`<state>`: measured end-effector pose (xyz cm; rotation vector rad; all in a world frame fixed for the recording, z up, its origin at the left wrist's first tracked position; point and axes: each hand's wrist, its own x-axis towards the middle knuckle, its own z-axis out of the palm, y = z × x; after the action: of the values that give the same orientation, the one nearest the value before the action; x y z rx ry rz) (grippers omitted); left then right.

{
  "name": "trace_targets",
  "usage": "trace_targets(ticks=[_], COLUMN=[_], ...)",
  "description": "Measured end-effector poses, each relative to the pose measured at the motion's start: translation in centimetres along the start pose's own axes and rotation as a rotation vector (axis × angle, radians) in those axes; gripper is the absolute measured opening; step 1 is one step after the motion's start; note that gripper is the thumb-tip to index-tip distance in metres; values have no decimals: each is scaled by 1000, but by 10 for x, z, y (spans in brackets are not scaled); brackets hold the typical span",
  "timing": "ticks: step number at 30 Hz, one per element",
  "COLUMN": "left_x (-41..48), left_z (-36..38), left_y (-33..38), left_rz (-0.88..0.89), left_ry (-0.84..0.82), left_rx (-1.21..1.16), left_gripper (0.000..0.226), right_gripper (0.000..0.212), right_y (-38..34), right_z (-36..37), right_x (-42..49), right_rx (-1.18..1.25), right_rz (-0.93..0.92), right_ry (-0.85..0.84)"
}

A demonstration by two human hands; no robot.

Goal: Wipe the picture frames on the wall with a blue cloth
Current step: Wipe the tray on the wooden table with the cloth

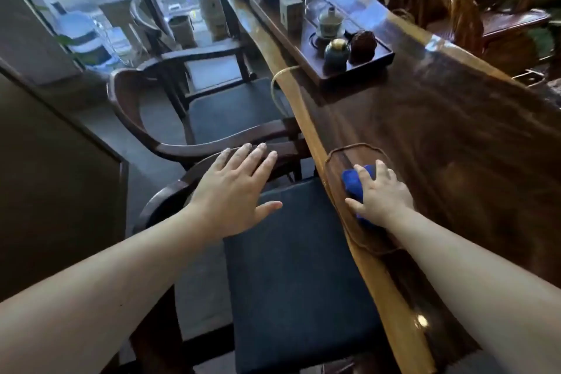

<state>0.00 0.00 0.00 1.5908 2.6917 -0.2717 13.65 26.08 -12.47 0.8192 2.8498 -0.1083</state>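
A bunched blue cloth [352, 181] lies in a shallow dark wooden tray [340, 158] at the near edge of a long wooden table [440, 130]. My right hand [379, 194] rests on top of the cloth, fingers curled over it. My left hand [233, 188] hovers flat with fingers spread above the seat and curved backrest of the nearest chair [291, 267]. No picture frames or wall show in this view.
A tea tray [358, 70] with a teapot, cups and small jars stands farther along the table. Two more dark wooden chairs [230, 109] line the table's left side. A dark cabinet [54, 176] stands at left; a woven chair [449, 9] sits at top right.
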Motion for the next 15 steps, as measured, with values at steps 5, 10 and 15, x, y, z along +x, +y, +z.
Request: trace_targets(ticks=[5, 10, 15], left_x=[4, 2, -25], left_z=[14, 18, 7], left_y=[2, -8, -40], left_rz=[-39, -40, -79], left_ry=[19, 20, 54], left_rx=[-7, -1, 29], left_gripper=[87, 85, 83], right_gripper=[78, 50, 47], right_y=[0, -3, -35], right_z=[21, 28, 8], right_x=[15, 19, 24], right_rx=[59, 196, 393], right_rz=[137, 104, 54], right_ry=[-78, -2, 45])
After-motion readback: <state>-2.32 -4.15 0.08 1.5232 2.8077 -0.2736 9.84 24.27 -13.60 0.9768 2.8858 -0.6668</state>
